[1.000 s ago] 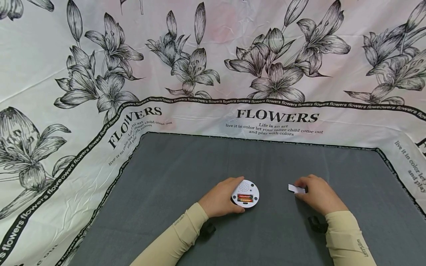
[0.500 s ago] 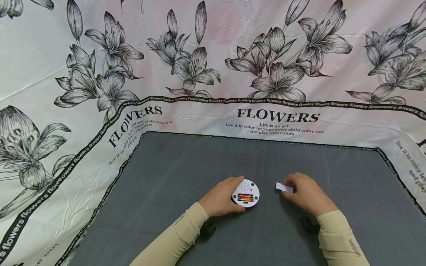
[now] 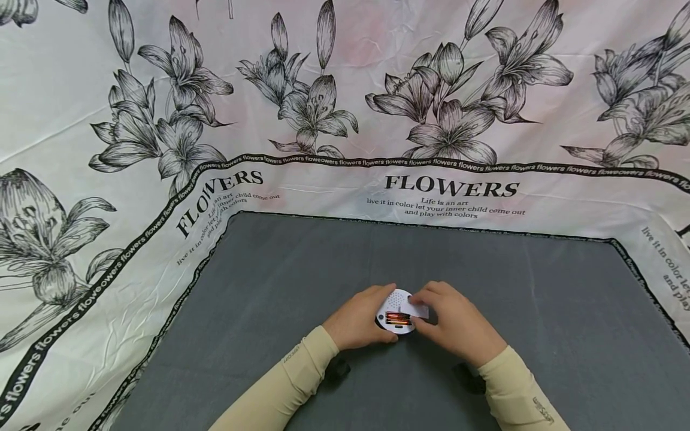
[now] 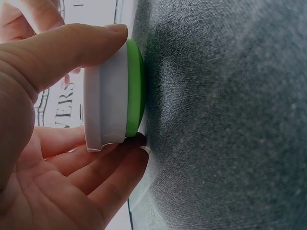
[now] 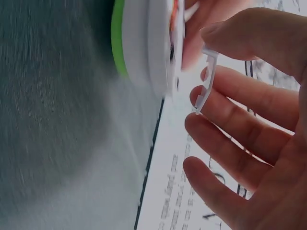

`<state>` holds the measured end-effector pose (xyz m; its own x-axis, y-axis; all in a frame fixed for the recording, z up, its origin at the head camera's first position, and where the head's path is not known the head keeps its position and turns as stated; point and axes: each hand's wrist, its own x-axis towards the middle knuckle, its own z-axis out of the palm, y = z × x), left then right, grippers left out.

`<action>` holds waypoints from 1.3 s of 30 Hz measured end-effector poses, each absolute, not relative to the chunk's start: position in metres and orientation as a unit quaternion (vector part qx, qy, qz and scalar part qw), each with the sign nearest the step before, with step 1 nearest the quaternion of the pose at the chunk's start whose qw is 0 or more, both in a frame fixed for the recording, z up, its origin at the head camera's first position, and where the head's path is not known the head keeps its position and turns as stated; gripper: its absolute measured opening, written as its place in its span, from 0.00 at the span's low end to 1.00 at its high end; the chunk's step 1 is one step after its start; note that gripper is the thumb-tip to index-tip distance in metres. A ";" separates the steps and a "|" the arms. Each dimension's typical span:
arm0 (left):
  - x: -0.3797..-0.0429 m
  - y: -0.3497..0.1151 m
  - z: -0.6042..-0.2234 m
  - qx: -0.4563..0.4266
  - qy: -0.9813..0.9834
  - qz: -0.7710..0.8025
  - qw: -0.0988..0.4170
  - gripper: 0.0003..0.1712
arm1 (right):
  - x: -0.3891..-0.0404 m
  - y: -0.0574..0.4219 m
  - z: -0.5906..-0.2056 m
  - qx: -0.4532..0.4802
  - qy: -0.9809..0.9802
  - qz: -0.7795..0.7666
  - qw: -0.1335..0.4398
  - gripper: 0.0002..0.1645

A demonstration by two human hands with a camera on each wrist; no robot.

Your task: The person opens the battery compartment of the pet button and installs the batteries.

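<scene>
A round white device (image 3: 396,299) lies bottom-up on the grey cloth, its battery compartment uncovered and orange-and-black batteries (image 3: 398,319) showing inside. The left wrist view shows a green band (image 4: 135,86) on its side toward the cloth. My left hand (image 3: 357,320) grips the device from the left, thumb on one side and fingers on the other. Between thumb and fingertips, my right hand (image 3: 458,326) pinches a small white battery cover (image 3: 419,310). That cover overlaps the device's right edge in the head view; in the right wrist view a gap separates the cover (image 5: 208,81) from the device.
Grey cloth (image 3: 291,269) spreads under both hands, edged by a white border printed with lilies and the word FLOWERS (image 3: 451,187). A dark wrist camera (image 3: 338,371) sits under the left wrist and another dark one (image 3: 470,378) under the right.
My right hand has travelled left with the battery cover, from well right of the device to over its right edge. My left hand and the device have stayed in place.
</scene>
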<state>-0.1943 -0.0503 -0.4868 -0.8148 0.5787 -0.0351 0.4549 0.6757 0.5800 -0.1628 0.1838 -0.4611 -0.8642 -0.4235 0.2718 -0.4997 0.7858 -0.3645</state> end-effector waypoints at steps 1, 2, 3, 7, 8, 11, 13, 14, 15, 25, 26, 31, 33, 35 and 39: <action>-0.194 -0.051 -0.487 0.285 0.909 0.284 0.108 0.58 | -0.162 0.180 -0.462 0.253 -0.939 0.215 0.092 0.15; -0.194 -0.051 -0.487 0.285 0.909 0.285 0.109 0.57 | -0.161 0.177 -0.463 0.260 -0.937 0.212 0.096 0.15; -0.194 -0.051 -0.487 0.285 0.909 0.285 0.109 0.57 | -0.160 0.173 -0.464 0.265 -0.936 0.209 0.100 0.15; -0.194 -0.052 -0.486 0.287 0.908 0.286 0.110 0.57 | -0.158 0.165 -0.468 0.282 -0.933 0.193 0.113 0.16; -0.194 -0.052 -0.486 0.287 0.907 0.287 0.112 0.56 | -0.158 0.163 -0.469 0.285 -0.933 0.190 0.116 0.16; -0.194 -0.051 -0.486 0.290 0.907 0.286 0.111 0.57 | -0.156 0.160 -0.470 0.287 -0.932 0.184 0.122 0.16; -0.194 -0.051 -0.486 0.293 0.906 0.285 0.109 0.57 | -0.156 0.159 -0.471 0.289 -0.931 0.183 0.126 0.16; -0.194 -0.052 -0.486 0.294 0.906 0.285 0.108 0.57 | -0.156 0.159 -0.471 0.290 -0.931 0.182 0.128 0.16; -0.194 -0.052 -0.486 0.296 0.906 0.285 0.107 0.57 | -0.155 0.159 -0.471 0.291 -0.930 0.183 0.130 0.16; -0.195 -0.052 -0.487 0.298 0.905 0.284 0.108 0.58 | -0.157 0.161 -0.472 0.300 -0.925 0.192 0.131 0.15; -0.195 -0.052 -0.487 0.298 0.905 0.285 0.109 0.58 | -0.158 0.161 -0.472 0.300 -0.925 0.193 0.128 0.14; -0.195 -0.052 -0.488 0.295 0.904 0.289 0.114 0.58 | -0.157 0.161 -0.472 0.303 -0.924 0.201 0.119 0.14; -0.195 -0.052 -0.487 0.294 0.903 0.290 0.114 0.58 | -0.157 0.161 -0.472 0.301 -0.925 0.200 0.120 0.14; -0.194 -0.052 -0.487 0.293 0.904 0.290 0.114 0.58 | -0.156 0.160 -0.472 0.295 -0.927 0.196 0.123 0.16; -0.194 -0.052 -0.487 0.293 0.904 0.289 0.113 0.58 | -0.155 0.159 -0.473 0.284 -0.931 0.193 0.125 0.18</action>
<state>-0.1945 -0.0520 -0.4869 -0.8024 0.5958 -0.0349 0.4651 0.6608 0.5891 -0.1553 0.1588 -0.4729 -0.8081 -0.4801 0.3413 -0.5762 0.7647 -0.2886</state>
